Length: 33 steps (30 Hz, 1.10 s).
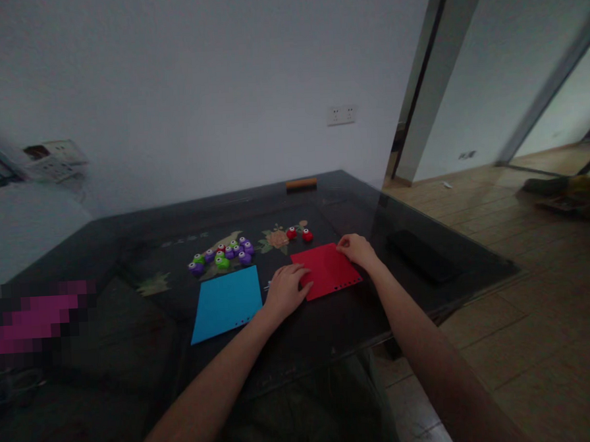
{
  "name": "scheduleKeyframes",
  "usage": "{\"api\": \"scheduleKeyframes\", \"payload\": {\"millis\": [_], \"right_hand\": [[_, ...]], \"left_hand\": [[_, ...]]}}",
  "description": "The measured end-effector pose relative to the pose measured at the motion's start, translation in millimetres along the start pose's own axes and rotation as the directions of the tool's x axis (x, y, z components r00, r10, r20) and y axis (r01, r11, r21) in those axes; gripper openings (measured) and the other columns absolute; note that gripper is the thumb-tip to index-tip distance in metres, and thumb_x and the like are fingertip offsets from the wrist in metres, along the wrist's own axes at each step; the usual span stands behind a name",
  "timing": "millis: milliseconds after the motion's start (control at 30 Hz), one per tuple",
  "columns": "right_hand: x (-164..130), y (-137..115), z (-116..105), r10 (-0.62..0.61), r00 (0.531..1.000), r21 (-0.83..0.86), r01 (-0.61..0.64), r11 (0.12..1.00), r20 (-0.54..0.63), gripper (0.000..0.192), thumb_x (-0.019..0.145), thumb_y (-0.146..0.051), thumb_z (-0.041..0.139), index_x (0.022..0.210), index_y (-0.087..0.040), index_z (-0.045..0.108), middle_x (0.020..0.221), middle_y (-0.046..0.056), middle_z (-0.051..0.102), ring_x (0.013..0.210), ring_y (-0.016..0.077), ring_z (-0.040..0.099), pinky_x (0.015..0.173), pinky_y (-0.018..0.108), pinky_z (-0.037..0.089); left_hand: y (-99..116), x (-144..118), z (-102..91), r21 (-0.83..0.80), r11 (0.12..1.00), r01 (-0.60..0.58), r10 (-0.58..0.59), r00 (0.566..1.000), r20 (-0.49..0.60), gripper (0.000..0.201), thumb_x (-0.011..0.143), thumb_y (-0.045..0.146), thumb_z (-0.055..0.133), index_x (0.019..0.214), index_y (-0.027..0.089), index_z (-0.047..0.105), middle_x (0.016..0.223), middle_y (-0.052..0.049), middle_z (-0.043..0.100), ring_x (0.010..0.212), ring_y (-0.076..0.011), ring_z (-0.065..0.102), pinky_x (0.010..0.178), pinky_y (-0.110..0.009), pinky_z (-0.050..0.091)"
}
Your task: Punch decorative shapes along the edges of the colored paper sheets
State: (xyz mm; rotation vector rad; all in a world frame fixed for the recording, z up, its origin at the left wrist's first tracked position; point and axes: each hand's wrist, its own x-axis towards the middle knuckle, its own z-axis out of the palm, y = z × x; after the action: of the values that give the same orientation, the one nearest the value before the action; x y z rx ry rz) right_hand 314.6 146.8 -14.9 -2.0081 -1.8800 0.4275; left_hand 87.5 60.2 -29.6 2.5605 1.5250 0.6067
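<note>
A red sheet (327,269), with punched holes along its near edge, lies on the dark table. My left hand (286,290) rests at its left edge, thumb and fingers apart, fingertips touching it. At the far right corner of the sheet, my right hand (358,250) has its thumb and fingers closed on the edge. A blue sheet (227,305), also with holes, lies flat to the left of my left hand. Two small red toys with white eyes (307,235) stand just beyond the red sheet.
Several purple, green and red eyed toys (223,262) are clustered behind the blue sheet. A black flat object (420,255) lies at the right of the table (350,327). An orange-brown bar (301,184) sits by the far edge, near the wall. A blurred pink patch (38,320) appears at far left.
</note>
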Motion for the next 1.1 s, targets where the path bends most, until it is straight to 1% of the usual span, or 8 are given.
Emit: {"api": "scheduleKeyframes", "payload": {"millis": [400,500,633,733,833,967,1033,1100], "right_hand": [[-1.0,-0.6,-2.3,0.001,1.0,-0.008,-0.001,1.0,0.005,0.019,0.078,-0.035,0.059,0.089,-0.023,0.069,0.093,0.008,0.069,0.088,0.0232,0.064,0.072,0.031,0.046],[-0.7,0.0,-2.5,0.012,1.0,0.006,-0.011,1.0,-0.01,0.019,0.078,-0.036,0.059,0.088,-0.022,0.068,0.094,0.008,0.068,0.087,0.0232,0.064,0.07,0.031,0.045],[-3.3,-1.2,-3.6,-0.013,0.999,0.007,0.013,1.0,-0.047,0.019,0.079,-0.033,0.057,0.088,-0.021,0.069,0.093,0.009,0.068,0.085,0.0223,0.064,0.068,0.029,0.044],[-7.0,-4.0,-4.9,-0.019,0.996,0.011,0.02,1.0,-0.089,0.018,0.08,-0.03,0.055,0.088,-0.021,0.069,0.091,0.008,0.069,0.083,0.0218,0.064,0.066,0.028,0.044],[-9.5,-9.3,-5.3,-0.041,0.993,0.017,0.043,0.999,-0.115,0.017,0.081,-0.028,0.055,0.088,-0.021,0.069,0.089,0.007,0.07,0.083,0.0216,0.064,0.066,0.028,0.043],[-10.5,-27.5,-3.2,-0.175,0.978,0.032,0.18,0.983,-0.113,0.014,0.081,-0.023,0.055,0.084,-0.019,0.068,0.088,0.006,0.069,0.083,0.0192,0.063,0.071,0.027,0.043],[-13.0,-45.6,-0.6,-0.294,0.95,0.045,0.299,0.953,-0.103,0.013,0.081,-0.023,0.055,0.083,-0.019,0.068,0.09,0.006,0.069,0.083,0.0181,0.062,0.074,0.026,0.043],[-18.5,-70.8,4.3,-0.407,0.91,0.058,0.412,0.909,-0.084,0.012,0.081,-0.023,0.056,0.083,-0.018,0.067,0.09,0.006,0.068,0.083,0.0178,0.062,0.075,0.027,0.043]], "left_hand": [[3.4,-0.6,-3.2,-0.001,1.0,0.023,-0.023,1.0,-0.019,0.034,0.085,0.034,0.052,0.115,0.02,0.061,0.126,-0.008,0.057,0.116,-0.0239,0.051,0.1,-0.04,0.038],[7.3,2.5,-13.0,-0.031,0.999,0.023,-0.025,0.997,-0.068,0.033,0.085,0.035,0.053,0.115,0.022,0.06,0.128,-0.007,0.055,0.117,-0.0238,0.05,0.101,-0.04,0.038],[3.2,7.3,-41.6,-0.147,0.989,0.009,-0.028,0.992,-0.127,0.025,0.088,0.031,0.049,0.103,0.021,0.065,0.119,-0.006,0.062,0.111,-0.0209,0.054,0.098,-0.037,0.041],[-20.7,1.3,-66.5,-0.223,0.975,0.006,-0.038,0.989,-0.143,0.023,0.087,0.027,0.048,0.102,0.02,0.064,0.107,-0.005,0.067,0.102,-0.0191,0.059,0.091,-0.035,0.046],[-65.4,-18.3,-81.7,-0.216,0.972,0.093,-0.133,0.975,-0.177,0.022,0.086,0.028,0.049,0.099,0.02,0.065,0.101,-0.005,0.068,0.095,-0.0192,0.062,0.087,-0.035,0.048],[-129.2,-51.6,-83.5,-0.183,0.951,0.248,-0.283,0.939,-0.195,0.021,0.084,0.024,0.049,0.095,0.019,0.067,0.099,-0.005,0.069,0.094,-0.0197,0.063,0.086,-0.035,0.049],[-149.7,-63.2,-81.4,-0.166,0.939,0.303,-0.334,0.916,-0.22,0.023,0.084,0.024,0.048,0.096,0.019,0.066,0.101,-0.005,0.069,0.095,-0.0201,0.063,0.086,-0.035,0.049],[-160.1,-69.8,-79.8,-0.16,0.933,0.321,-0.353,0.904,-0.24,0.024,0.084,0.023,0.047,0.097,0.018,0.066,0.102,-0.006,0.068,0.095,-0.0203,0.063,0.086,-0.035,0.049]]}}
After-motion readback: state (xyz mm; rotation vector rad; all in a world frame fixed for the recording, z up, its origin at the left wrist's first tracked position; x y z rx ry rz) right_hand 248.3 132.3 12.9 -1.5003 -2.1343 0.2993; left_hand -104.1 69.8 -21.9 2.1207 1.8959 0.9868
